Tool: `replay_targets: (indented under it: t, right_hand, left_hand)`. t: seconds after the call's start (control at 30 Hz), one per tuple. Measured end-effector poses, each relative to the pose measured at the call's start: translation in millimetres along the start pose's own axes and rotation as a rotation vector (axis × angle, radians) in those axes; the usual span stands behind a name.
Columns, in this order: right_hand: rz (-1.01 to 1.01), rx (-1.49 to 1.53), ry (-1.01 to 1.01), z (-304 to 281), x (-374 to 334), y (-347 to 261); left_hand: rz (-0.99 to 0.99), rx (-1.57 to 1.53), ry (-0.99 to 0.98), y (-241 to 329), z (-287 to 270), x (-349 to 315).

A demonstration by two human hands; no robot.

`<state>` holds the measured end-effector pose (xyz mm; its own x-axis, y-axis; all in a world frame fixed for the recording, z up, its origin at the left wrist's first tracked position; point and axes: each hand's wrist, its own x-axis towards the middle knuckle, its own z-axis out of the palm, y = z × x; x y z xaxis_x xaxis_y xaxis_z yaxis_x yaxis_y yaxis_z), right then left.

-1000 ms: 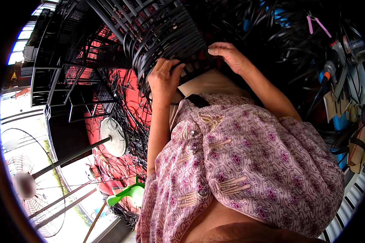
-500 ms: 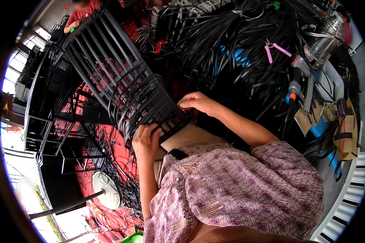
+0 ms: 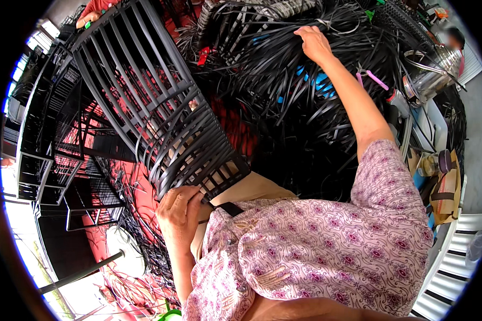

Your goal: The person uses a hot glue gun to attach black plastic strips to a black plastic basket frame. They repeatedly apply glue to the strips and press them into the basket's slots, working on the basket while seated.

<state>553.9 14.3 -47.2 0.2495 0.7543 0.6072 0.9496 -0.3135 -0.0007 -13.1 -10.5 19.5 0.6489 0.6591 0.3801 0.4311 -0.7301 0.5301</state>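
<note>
A black slatted frame [image 3: 120, 69] leans across my lap, its near end partly woven with flat black strips [image 3: 193, 139] that loop out loosely at the left side. At the frame's near left corner, my left hand [image 3: 179, 211] is closed with its fingers curled on the edge. My right hand [image 3: 313, 45] is stretched far out to the upper right over a large bundle of loose black strips [image 3: 284, 69]. Its fingers are drawn together at the tips; whether a strip is between them is too small to tell.
Pink-handled snips [image 3: 377, 80] lie right of the bundle, beside a clear jar [image 3: 431, 77]. Farther right are a small jar [image 3: 428, 165] and a brown box [image 3: 445, 187]. A round white base [image 3: 126, 251] stands lower left near tangled strips. Another person's hand [image 3: 85, 20] touches the frame's far end.
My right hand has left the woven edge and moved up and right to the strip bundle. The left hand has shifted slightly left and down. The view has moved a little.
</note>
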Motion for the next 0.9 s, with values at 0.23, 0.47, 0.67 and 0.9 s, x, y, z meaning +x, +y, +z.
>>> replay_targets:
  t: [0.23,0.47,0.67,0.9]
  right_hand:
    - [-0.179,-0.133,-0.192,-7,14,5]
    - [-0.218,0.018,0.026,-26,15,42]
    - [0.366,0.313,-0.01,-49,38,64]
    - [0.815,1.119,0.212,-31,64,91]
  left_hand:
    - [-0.083,-0.078,0.041,-11,2,1]
    - [-0.062,-0.156,0.063,-12,-4,11]
    - [-0.048,-0.171,0.074,-3,-10,24]
    - [-0.017,-0.263,0.073,1,-9,33]
